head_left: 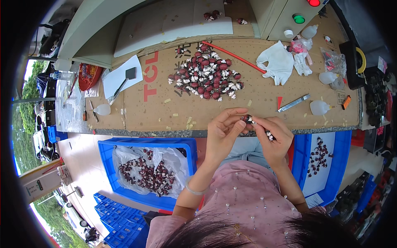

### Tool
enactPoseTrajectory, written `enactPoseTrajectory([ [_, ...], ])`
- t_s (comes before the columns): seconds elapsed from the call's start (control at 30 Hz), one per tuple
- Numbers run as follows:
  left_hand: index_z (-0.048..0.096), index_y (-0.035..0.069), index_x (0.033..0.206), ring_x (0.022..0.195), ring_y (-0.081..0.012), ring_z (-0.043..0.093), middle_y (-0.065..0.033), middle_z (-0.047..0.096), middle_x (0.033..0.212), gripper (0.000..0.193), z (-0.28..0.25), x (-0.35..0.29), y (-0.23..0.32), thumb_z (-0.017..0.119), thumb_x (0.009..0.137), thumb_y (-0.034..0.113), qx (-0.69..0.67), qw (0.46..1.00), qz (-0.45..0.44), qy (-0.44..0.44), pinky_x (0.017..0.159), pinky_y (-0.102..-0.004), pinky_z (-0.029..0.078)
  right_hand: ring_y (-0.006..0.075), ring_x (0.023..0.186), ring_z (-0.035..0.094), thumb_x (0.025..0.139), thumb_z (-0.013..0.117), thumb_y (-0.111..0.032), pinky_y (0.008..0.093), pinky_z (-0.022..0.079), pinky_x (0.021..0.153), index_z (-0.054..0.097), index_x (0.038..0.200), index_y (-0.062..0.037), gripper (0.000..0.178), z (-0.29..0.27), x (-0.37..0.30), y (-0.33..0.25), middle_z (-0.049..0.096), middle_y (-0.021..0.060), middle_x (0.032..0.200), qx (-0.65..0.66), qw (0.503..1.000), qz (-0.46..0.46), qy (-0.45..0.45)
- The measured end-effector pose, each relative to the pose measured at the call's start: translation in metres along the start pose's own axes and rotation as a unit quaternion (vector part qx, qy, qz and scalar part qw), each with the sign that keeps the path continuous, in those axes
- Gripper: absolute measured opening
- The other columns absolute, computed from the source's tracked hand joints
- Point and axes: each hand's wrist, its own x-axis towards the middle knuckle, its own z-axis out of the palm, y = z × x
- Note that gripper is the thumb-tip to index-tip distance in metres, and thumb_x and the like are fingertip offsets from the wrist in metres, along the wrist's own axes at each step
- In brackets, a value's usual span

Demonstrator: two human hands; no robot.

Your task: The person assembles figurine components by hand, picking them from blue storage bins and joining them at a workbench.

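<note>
In front of my chest, over the table's front edge, both hands meet at one small dark-red round piece (248, 119) with black and white parts. My left hand (225, 131) steadies it between thumb and fingers. The fingertips of my right hand (273, 138) pinch its white end. A second such piece (269, 135) is tucked in the curled fingers of my right hand. Beyond my hands, on the cardboard-covered table (144, 118), lies a large heap of the same red, white and black pieces (206, 74).
Blue bins with more pieces stand below the table, one left (105, 165) and one right (342, 161). Around the heap are a red rod (233, 57), white gloves (276, 62), a metal blade-like tool (294, 103), squeeze bottles (319, 108) and a black-headed brush (130, 73).
</note>
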Motion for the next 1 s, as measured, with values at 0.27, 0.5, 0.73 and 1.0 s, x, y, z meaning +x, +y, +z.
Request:
enactPoseTrajectory([
  [0.27, 0.058, -0.006, 0.112, 0.084, -0.0141, 0.065, -0.0106, 0.067, 0.096, 0.024, -0.002, -0.003, -0.006, 0.060, 0.089, 0.002, -0.014, 1.000, -0.015, 0.012, 0.077, -0.0257, 0.053, 0.0144, 0.069, 0.062, 0.074, 0.070, 0.007, 0.0234, 0.048, 0.060, 0.071, 0.095, -0.0004, 0.022, -0.003, -0.004, 0.002, 0.067, 0.0093, 0.081, -0.001, 1.000, 0.003, 0.002],
  [0.5, 0.058, -0.007, 0.112, 0.087, -0.0135, 0.064, -0.0100, 0.066, 0.098, 0.025, -0.002, -0.002, -0.009, 0.062, 0.088, -0.001, -0.008, 1.000, 0.017, 0.021, 0.080, -0.0261, 0.053, 0.0042, 0.058, 0.054, 0.081, 0.069, -0.001, 0.0179, 0.040, 0.050, 0.069, 0.097, 0.0011, 0.016, -0.003, -0.009, 0.003, 0.065, 0.0016, 0.073, 0.173, 0.947, 0.272, -0.019],
  [0.73, 0.061, -0.007, 0.111, 0.089, -0.0134, 0.064, -0.0116, 0.067, 0.101, 0.024, -0.002, -0.001, -0.012, 0.060, 0.087, -0.005, -0.006, 0.999, 0.038, 0.033, 0.080, -0.0255, 0.053, 0.0024, 0.051, 0.049, 0.079, 0.071, 0.000, 0.0160, 0.035, 0.043, 0.069, 0.095, 0.0001, 0.015, -0.001, -0.007, 0.000, 0.064, 0.0007, 0.070, 0.207, 0.924, 0.321, -0.011],
  [1.0, 0.064, -0.004, 0.111, 0.087, -0.0140, 0.066, -0.0110, 0.068, 0.100, 0.027, 0.008, -0.005, -0.011, 0.061, 0.085, -0.005, 0.083, 0.991, 0.054, 0.086, 0.076, -0.0260, 0.055, 0.0201, 0.075, 0.067, 0.071, 0.073, 0.008, 0.0260, 0.053, 0.062, 0.069, 0.091, 0.0001, 0.022, 0.007, -0.008, 0.005, 0.068, 0.0120, 0.087, -0.084, 0.993, -0.068, 0.048],
])
